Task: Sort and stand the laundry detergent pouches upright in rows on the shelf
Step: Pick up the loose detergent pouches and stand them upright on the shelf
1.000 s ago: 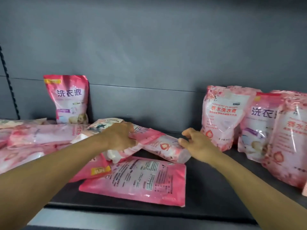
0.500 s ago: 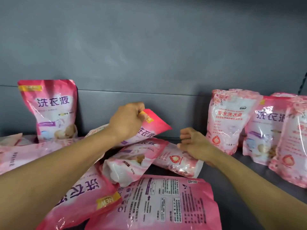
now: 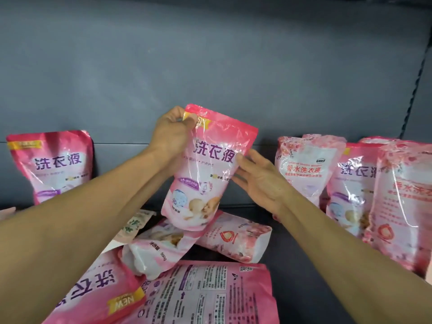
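Both hands on one pouch, lifted clear above the pile!

Left hand [image 3: 171, 134] pinches the pouch [image 3: 205, 169] by its sealed top corner, fingers curled tight round the edge, and the bag hangs nearly upright in mid-air over the heap of fallen pouches [image 3: 187, 265]. Right hand [image 3: 259, 181] comes in at the side, fingers fairly straight and spread, thumb touching the bag's right edge, steadying rather than gripping. That film looks glossy and slick, the body soft and sagging with liquid, so it should feel hefty and floppy; the stiff top seam is the sure hold, with a palm under the base. One pouch [image 3: 50, 167] stands at far left, a row [image 3: 350, 188] stands at right.
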Available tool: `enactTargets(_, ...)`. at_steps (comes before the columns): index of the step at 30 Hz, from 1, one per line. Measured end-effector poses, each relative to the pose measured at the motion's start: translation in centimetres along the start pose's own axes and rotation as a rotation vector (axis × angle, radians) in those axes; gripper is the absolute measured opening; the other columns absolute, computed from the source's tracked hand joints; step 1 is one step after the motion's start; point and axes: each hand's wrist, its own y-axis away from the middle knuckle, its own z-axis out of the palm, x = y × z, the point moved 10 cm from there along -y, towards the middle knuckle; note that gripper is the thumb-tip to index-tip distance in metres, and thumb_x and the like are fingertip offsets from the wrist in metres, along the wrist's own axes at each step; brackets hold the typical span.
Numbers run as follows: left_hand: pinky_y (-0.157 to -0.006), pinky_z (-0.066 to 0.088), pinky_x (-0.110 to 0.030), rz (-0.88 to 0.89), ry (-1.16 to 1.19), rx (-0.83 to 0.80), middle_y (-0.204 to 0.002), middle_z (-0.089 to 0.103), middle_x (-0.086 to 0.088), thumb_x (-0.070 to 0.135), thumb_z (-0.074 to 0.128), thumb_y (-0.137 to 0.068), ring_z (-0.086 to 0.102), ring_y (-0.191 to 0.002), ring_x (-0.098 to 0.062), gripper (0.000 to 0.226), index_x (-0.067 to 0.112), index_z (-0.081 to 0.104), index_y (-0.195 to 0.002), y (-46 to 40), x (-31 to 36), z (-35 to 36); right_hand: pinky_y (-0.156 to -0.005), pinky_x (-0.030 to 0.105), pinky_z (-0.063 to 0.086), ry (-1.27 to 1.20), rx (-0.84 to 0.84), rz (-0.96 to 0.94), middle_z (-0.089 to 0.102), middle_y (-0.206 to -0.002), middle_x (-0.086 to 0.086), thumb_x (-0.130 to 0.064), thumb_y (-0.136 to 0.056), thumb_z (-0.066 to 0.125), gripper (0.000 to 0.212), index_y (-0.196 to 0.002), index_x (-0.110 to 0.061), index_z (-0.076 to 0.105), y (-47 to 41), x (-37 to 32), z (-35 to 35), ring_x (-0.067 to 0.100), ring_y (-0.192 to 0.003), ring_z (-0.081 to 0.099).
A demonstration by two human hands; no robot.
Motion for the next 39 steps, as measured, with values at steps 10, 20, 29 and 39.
enactTargets(10,-0.059,0.048,-0.023,-0.050,0.163,-0.239,-0.074,0.059,-0.003,0.011,0.046,-0.098,0.055,-0.060,-0.011,0.023,0.014,0.051,-0.076,3.2,0.8,8.6,-0.071,0.031,0.058,0.091,0.391,-0.315,0.072,-0.084,0.006,-0.011,-0.093,0.054,0.013,-0.089,-0.007,0.065,6.8,-7.0,-6.3,0.016,-0.074,0.068)
enactTargets(20,-0.066,0.043,-0.007,-0.238,-0.519,-0.345,-0.107,0.062,-0.007,0.007,0.056,-0.093,0.058,-0.092,-0.014,0.022,0.005,0.059,-0.115,5.0,-8.3,4.3,-0.071,0.041,0.047,0.180,0.730,-0.436,0.058,-0.071,0.008,-0.015,-0.092,0.058,0.012,-0.080,-0.014,0.060,13.0,-10.3,-15.7,0.025,-0.074,0.050)
enactTargets(29,-0.078,0.038,-0.027,-0.384,-1.215,-0.520,-0.114,0.063,-0.019,0.023,0.043,-0.099,0.058,-0.107,-0.031,0.033,-0.004,0.060,-0.110,4.9,-16.3,-0.8,-0.066,0.031,0.035,0.264,0.931,-0.444,0.042,-0.064,-0.001,-0.029,-0.086,0.065,0.029,-0.065,-0.026,0.046,15.2,-9.8,-20.9,0.019,-0.069,0.035)
enactTargets(39,-0.075,0.046,-0.027,-0.357,-1.600,-0.543,-0.101,0.066,-0.010,0.013,0.044,-0.094,0.062,-0.091,-0.023,0.024,0.003,0.064,-0.105,2.5,-19.2,-3.1,-0.073,0.024,0.051,0.463,0.956,-0.409,0.065,-0.085,-0.007,-0.017,-0.096,0.051,0.013,-0.102,-0.010,0.060,15.3,-9.3,-21.3,0.006,-0.079,0.060)
